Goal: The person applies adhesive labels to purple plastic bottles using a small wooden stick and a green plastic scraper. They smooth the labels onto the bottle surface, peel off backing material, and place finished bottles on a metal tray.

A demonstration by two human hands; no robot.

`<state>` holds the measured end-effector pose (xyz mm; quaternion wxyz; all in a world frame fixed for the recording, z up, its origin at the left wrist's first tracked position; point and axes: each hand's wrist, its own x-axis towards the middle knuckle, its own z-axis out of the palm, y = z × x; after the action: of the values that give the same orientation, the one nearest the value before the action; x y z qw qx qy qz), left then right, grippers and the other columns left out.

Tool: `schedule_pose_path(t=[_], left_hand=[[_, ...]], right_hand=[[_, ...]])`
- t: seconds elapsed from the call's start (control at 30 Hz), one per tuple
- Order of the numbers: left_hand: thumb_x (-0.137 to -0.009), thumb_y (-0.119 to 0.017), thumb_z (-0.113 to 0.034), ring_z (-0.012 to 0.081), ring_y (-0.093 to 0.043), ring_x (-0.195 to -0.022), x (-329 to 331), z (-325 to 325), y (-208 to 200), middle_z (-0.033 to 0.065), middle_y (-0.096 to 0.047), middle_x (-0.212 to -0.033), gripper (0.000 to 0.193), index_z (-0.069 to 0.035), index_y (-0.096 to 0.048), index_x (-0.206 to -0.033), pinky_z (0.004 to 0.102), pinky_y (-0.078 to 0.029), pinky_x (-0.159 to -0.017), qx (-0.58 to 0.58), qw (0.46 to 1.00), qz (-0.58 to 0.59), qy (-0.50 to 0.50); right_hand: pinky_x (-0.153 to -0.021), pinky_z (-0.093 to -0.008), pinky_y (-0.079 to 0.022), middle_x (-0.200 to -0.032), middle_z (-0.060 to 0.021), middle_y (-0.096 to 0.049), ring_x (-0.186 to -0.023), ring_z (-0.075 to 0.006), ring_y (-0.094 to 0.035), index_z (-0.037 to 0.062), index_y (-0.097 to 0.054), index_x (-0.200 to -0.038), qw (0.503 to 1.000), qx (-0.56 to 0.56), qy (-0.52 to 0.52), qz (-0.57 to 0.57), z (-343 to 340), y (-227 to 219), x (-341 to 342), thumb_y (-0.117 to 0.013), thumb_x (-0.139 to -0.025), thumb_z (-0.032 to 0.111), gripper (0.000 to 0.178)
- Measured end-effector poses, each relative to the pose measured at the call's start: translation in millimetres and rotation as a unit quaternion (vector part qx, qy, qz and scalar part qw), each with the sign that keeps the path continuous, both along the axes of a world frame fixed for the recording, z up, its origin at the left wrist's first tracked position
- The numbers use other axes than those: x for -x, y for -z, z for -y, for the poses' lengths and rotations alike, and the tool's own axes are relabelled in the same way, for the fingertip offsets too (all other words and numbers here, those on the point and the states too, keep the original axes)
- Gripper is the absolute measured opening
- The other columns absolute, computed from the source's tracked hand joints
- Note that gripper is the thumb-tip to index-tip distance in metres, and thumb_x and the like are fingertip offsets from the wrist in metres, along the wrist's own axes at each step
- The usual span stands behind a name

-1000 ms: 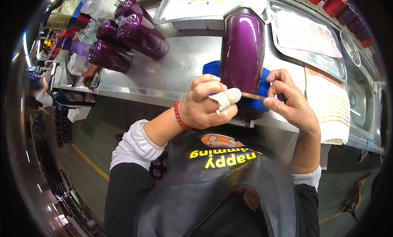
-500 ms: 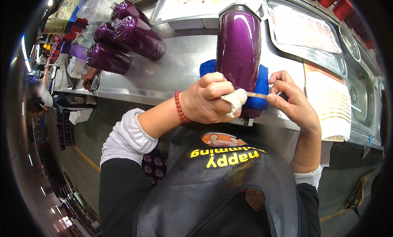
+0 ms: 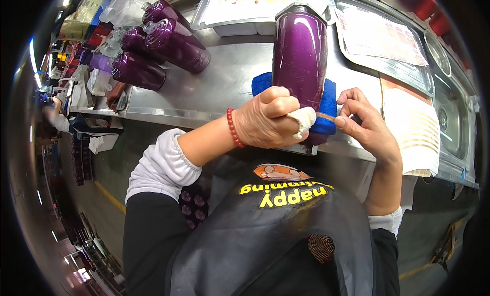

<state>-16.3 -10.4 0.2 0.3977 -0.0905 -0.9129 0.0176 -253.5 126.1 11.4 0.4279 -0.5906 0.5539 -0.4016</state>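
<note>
A glossy purple bottle [image 3: 300,51] lies on a blue towel [image 3: 328,94] at the table's front edge, its neck pointing away from me. My left hand [image 3: 268,117] is closed round a bunched white cloth [image 3: 305,118] beside the bottle's near end, hiding part of that end. A thin orange-brown strip [image 3: 325,116] runs from near the cloth to my right hand [image 3: 368,126]. Thumb and forefinger of that hand pinch the strip's end, right of the towel. Whether the strip is stuck to the bottle I cannot tell.
Several purple bottles [image 3: 176,48] stand at the left on the metal table [image 3: 229,66]. White trays [image 3: 240,28] with printed sheets lie behind and to the right. A striped cloth [image 3: 411,132] lies by a metal sink [image 3: 454,127]. Another person's hand [image 3: 115,96] shows at the far left.
My left hand with the white cloth has shifted slightly up and to the right. The strip now slants down toward my right hand, which has hardly moved.
</note>
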Motion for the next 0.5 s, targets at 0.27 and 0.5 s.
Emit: schedule_pose_path(t=[0.27, 0.5], left_hand=[[-0.069, -0.081, -0.015, 0.021, -0.047, -0.1, -15, -4, 2, 0.0022, -0.051, -0.112, 0.04, -0.008, -0.068, -0.106, 0.0337, -0.047, -0.081, 0.031, 0.999, 0.009, -0.04], [-0.07, -0.081, -0.018, 0.0215, -0.047, -0.1, -9, 3, 4, 0.002, -0.054, -0.106, 0.038, -0.009, -0.07, -0.104, 0.0346, -0.047, -0.081, 0.037, 0.999, 0.009, 0.001]], right_hand=[[-0.088, -0.0309, -0.041, -0.107, -0.0091, -0.048, -0.101, -0.0199, -0.048, 0.0028, -0.055, -0.082, 1.0, -0.01, -0.011, -0.013, 5, -4, -1, -0.071, -0.092, 0.026, 0.029], [-0.088, -0.0315, -0.041, -0.106, -0.0095, -0.048, -0.1, -0.0207, -0.048, 0.002, -0.056, -0.083, 1.0, -0.01, -0.006, -0.009, 3, -4, -2, -0.071, -0.092, 0.024, 0.028]])
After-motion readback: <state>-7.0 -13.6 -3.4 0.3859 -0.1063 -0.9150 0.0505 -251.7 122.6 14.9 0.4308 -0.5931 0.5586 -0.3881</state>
